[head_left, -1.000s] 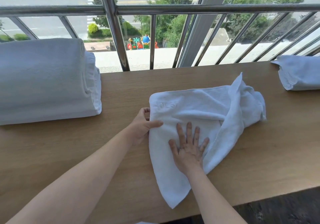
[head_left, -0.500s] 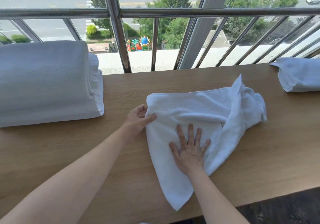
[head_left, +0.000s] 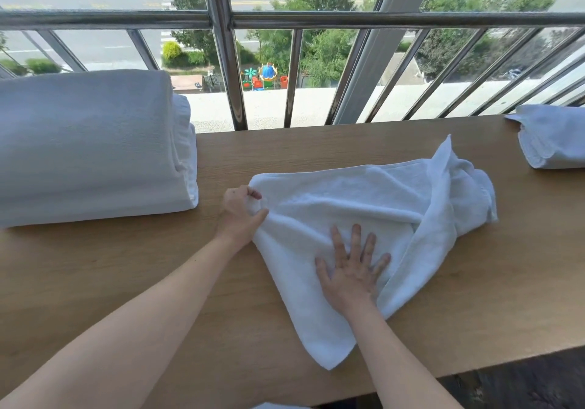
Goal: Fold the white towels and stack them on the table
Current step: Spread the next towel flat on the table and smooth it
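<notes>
A rumpled white towel point(head_left: 357, 206) lies half-folded in the middle of the wooden table point(head_left: 110, 269). Its right end is bunched up and one corner hangs toward the near edge. My left hand point(head_left: 241, 214) pinches the towel's left edge between thumb and curled fingers. My right hand point(head_left: 351, 269) lies flat on the towel's middle, fingers spread. A tall stack of folded white towels point(head_left: 91, 146) stands on the table at the left.
Another white towel point(head_left: 554, 136) lies at the table's far right, cut off by the frame. A metal railing point(head_left: 285, 19) with slanted bars runs along the table's far edge. The table's near edge drops to a dark floor point(head_left: 522, 380) at the lower right.
My left hand has slid away from me along the towel's left edge and closed into a pinch, drawing that edge leftward. My right hand has stayed flat on the towel.
</notes>
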### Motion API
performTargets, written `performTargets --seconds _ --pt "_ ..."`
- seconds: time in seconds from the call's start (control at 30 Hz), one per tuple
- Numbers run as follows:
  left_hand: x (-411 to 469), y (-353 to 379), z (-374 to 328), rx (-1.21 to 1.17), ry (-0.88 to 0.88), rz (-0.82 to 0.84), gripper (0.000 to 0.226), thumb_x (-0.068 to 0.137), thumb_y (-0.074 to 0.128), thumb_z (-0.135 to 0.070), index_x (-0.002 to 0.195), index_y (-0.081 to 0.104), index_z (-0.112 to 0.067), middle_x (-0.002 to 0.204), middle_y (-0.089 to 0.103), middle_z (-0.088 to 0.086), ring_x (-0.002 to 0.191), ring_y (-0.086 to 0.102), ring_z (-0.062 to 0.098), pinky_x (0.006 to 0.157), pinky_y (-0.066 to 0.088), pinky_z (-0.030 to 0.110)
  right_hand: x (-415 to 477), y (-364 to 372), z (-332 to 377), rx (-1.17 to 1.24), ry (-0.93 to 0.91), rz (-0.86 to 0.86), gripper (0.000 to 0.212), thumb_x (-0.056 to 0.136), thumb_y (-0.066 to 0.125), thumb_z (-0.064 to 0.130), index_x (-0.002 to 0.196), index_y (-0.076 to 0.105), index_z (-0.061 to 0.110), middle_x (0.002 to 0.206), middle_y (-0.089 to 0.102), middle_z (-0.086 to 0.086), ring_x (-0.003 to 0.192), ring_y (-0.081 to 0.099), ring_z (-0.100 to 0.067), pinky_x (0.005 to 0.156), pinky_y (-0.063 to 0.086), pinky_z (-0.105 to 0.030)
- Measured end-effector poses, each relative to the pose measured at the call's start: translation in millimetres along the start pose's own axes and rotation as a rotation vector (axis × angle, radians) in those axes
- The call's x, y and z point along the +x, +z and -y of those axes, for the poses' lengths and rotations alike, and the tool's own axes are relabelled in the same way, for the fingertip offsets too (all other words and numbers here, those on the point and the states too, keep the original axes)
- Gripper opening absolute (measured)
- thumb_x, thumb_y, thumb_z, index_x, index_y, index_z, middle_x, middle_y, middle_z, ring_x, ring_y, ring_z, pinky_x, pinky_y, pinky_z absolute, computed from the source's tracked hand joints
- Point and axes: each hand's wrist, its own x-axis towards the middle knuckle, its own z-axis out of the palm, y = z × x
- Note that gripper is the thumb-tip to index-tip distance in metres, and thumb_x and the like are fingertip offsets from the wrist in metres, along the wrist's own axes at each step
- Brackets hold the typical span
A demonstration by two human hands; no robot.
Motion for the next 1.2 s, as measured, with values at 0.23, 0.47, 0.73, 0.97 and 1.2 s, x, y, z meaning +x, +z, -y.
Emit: performTargets --seconds 0.23,0.47,0.73,0.97,1.2 --pt "-17 6 16 -0.201 0.018 0.006 0.071 0.08 0.084 -0.021 0.14 0.046 -0.03 0.124 0.056 -0.005 0.11 0.056 0.01 0.089 0.047 0.024 -7 10 24 0.048 0.063 -0.012 0.072 0.093 0.008 0.073 0.145 -0.035 0.046 0.155 -0.044 -0.005 0.143 -0.037 -0.036 0.107 -0.022 -0.069" --pt "-9 2 21 -0.174 0.033 -0.071 0.073 0.082 0.081 -0.018 0.143 0.043 -0.028 0.135 0.051 0.001 0.1 0.057 0.006 0.075 0.042 0.003 -17 9 18 0.14 0.006 -0.044 0.07 0.097 0.012 0.069 0.147 -0.032 0.047 0.157 -0.042 0.003 0.145 -0.036 -0.027 0.111 -0.022 -0.065" --pt "-53 17 36 -0.243 0.015 -0.072 0.092 0.073 0.089 -0.021 0.146 0.033 -0.03 0.146 0.04 0.001 0.127 0.051 0.017 0.1 0.047 0.028 -50 27 21 0.091 0.07 -0.021 0.07 0.096 0.007 0.07 0.146 -0.035 0.045 0.156 -0.043 0.006 0.144 -0.038 -0.029 0.11 -0.017 -0.07" --pt "-135 42 55 -0.493 -0.158 0.094 0.092 0.076 0.087 -0.028 0.144 0.026 -0.041 0.126 0.06 -0.017 0.11 0.064 0.003 0.084 0.057 0.023 -47 20 27 0.122 0.077 0.058 0.068 0.095 0.004 0.072 0.14 -0.04 0.049 0.15 -0.05 0.01 0.14 -0.044 -0.028 0.106 -0.022 -0.072" --pt "-193 61 63 -0.418 -0.117 0.162 0.072 0.087 0.079 -0.022 0.13 0.038 -0.063 0.131 0.058 -0.017 0.113 0.059 -0.004 0.095 0.054 0.026 -53 12 19 0.083 0.025 0.12 0.067 0.097 0.007 0.069 0.144 -0.036 0.047 0.155 -0.044 0.009 0.145 -0.036 -0.03 0.111 -0.012 -0.073"
